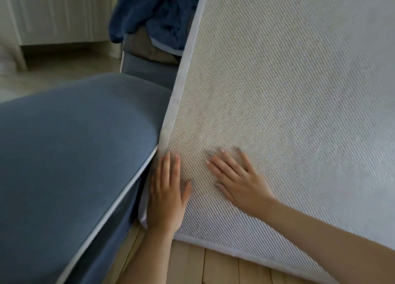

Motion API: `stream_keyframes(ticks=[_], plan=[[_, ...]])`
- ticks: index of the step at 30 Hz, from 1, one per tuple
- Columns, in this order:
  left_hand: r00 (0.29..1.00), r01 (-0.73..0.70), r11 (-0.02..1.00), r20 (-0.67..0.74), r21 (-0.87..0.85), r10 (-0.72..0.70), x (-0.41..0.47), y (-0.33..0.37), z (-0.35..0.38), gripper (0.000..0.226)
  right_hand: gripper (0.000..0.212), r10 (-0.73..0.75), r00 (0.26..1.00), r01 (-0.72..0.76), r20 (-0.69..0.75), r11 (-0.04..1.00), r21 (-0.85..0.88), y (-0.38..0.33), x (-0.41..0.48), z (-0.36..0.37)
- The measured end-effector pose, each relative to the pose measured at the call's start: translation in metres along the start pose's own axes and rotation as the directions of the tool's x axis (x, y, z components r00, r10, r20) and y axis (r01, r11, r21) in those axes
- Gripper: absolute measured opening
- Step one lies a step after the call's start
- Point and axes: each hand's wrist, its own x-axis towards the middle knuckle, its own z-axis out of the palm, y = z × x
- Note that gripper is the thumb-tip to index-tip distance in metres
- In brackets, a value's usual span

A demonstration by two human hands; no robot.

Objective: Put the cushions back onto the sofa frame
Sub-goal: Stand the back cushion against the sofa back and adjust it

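A crumpled dark blue blanket (pixel 154 12) was heaped behind, with white cabinet doors (pixel 53 14) beyond. A blue seat cushion (pixel 70 138) with white piping was set at the left, touching the tilted large cushion (pixel 288 91), whose lower edge was down by pale wooden boards (pixel 213 268). The left hand (pixel 166 196) and right hand (pixel 237 183) were laid flat on its coarse, ribbed beige weave, fingers straight, nothing gripped.

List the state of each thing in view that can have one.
woven cushion: tilted up on its edge.
blue cushion: lying flat beside it.
left hand: open, flat on the woven cushion.
right hand: open, fingers spread on it.
blue blanket: crumpled behind.
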Motion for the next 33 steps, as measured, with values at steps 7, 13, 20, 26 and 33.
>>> stream_keyframes(ticks=[7, 13, 20, 26, 33], plan=[[0.994, 0.107, 0.989, -0.005, -0.099, -0.108, -0.01, 0.01, 0.002, 0.071, 0.058, -0.046, 0.999, 0.046, -0.002, 0.998, -0.051, 0.001, 0.011, 0.001], [0.986, 0.165, 0.981, 0.031, -0.099, -0.163, -0.024, 0.003, -0.001, 0.079, 0.057, -0.126, 0.991, 0.128, 0.044, 0.99, -0.059, -0.017, 0.022, 0.002], [0.974, 0.223, 0.968, 0.067, -0.114, -0.216, -0.043, -0.005, 0.0, 0.078, 0.06, -0.084, 0.996, 0.084, 0.027, 0.996, -0.014, -0.032, 0.047, -0.003], [0.961, 0.275, 0.952, 0.053, -0.137, -0.27, -0.044, 0.0, -0.001, 0.072, 0.057, -0.076, 0.997, 0.076, 0.013, 0.997, -0.011, -0.047, 0.063, 0.0], [0.945, 0.324, 0.936, 0.091, -0.139, -0.314, -0.043, 0.006, -0.003, 0.079, 0.062, -0.003, 0.998, 0.0, 0.063, 0.999, 0.052, -0.053, 0.093, -0.007]])
